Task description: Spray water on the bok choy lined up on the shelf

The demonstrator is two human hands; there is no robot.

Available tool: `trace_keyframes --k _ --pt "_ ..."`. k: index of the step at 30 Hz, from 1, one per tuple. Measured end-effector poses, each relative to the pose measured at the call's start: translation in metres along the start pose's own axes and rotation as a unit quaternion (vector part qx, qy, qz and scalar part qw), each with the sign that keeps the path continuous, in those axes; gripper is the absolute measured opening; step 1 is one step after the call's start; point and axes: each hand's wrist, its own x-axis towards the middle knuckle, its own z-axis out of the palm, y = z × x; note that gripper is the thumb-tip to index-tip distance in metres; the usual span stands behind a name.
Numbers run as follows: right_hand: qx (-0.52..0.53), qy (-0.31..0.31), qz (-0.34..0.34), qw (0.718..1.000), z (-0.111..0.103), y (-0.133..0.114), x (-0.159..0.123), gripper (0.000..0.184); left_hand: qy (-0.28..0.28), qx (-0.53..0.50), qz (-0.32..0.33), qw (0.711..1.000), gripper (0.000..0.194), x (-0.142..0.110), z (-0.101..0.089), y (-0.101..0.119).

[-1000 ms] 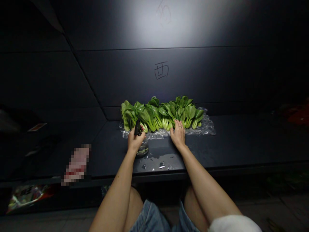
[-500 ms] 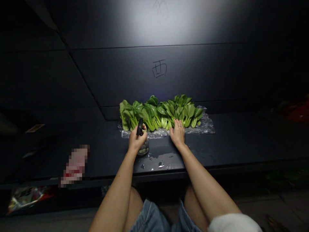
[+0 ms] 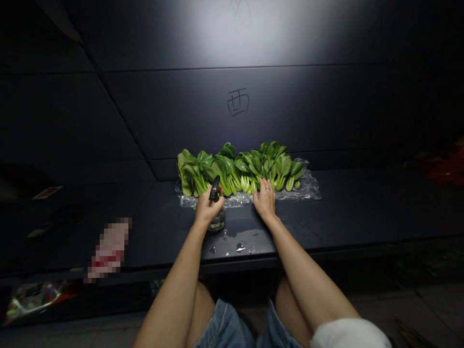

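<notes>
My left hand [image 3: 209, 208] is closed around the neck of a spray bottle [image 3: 216, 223]. Its black trigger head points up toward the greens, and some clear liquid shows in the bottle. A row of bok choy [image 3: 226, 169] leans against the dark back panel, leaves up and pale stems toward me. Under the stems lies a crumpled clear plastic sheet [image 3: 308, 186]. My right hand [image 3: 266, 200], with a ring on one finger, rests with fingers stretched out on the stems right of the middle. The fingertips touch the stems.
Water drops and a wet patch [image 3: 241, 244] mark the dark shelf [image 3: 355, 208] near its front edge. At left lies a blurred-out pink item [image 3: 110, 251]. Something red [image 3: 447, 166] sits at the far right. A handwritten character [image 3: 238, 102] is on the back panel.
My left hand and the spray bottle have shifted slightly right, and the trigger head has tilted right. My right hand stays on the same stems. The whole view has shifted slightly.
</notes>
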Motion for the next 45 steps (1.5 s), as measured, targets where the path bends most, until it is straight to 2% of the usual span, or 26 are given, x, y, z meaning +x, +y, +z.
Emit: trace_keyframes --k 11,19,26,32,35,41,45 --pt "0.000 0.000 -0.003 1.000 0.001 0.000 0.003 0.056 -0.011 -0.004 -0.015 1.000 0.023 0.008 0.020 0.006" --pt "-0.002 0.003 -0.010 1.000 0.005 0.001 0.006 0.055 -0.033 0.044 0.018 0.998 0.026 0.011 0.023 0.015" --pt "0.001 0.014 0.000 1.000 0.003 0.001 0.008 0.055 -0.049 0.080 0.012 0.996 0.023 0.013 0.029 0.023" --pt "0.006 0.020 0.004 1.000 0.001 0.001 0.009 0.055 -0.055 0.063 0.042 0.996 0.026 0.018 0.034 0.032" --pt "0.009 0.026 0.005 1.000 0.001 0.003 0.010 0.055 -0.042 0.062 0.049 0.996 0.025 0.016 0.038 0.032" --pt "0.006 0.019 0.006 1.000 -0.002 0.005 0.010 0.055 -0.026 0.026 0.021 0.999 0.023 0.009 0.044 0.019" --pt "0.008 0.017 0.009 1.000 -0.002 0.005 0.010 0.055 -0.032 0.001 0.016 0.999 0.027 0.009 0.043 0.016"
